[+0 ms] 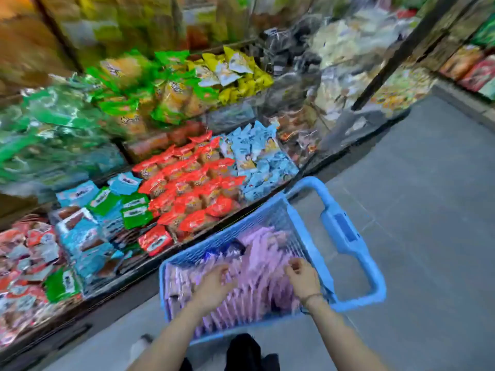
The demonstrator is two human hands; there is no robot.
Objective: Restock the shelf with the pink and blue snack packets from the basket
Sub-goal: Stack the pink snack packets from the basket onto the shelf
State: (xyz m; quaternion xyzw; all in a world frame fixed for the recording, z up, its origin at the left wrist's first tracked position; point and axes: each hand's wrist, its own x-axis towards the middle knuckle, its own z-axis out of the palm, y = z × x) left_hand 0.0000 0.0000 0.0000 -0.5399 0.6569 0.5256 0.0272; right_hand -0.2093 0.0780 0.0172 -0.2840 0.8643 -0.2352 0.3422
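Reaching into basket (294, 218) on floor beside shelf (120, 279): left hand (214, 282), right hand (302, 277) on pink packets (262, 279) inside; fingers curled, grip blurred, cannot tell.

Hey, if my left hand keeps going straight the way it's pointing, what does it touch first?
Most likely the pink snack packets in the blue basket, right at the fingertips of the left hand; the dark blue packet lies just beyond. Blur hides whether they touch.

Your basket (348, 236) sits on the floor (415, 183) before you, shelf (107, 311) to its left; your left hand (214, 285) and right hand (304, 277) over the packets (262, 263) inside
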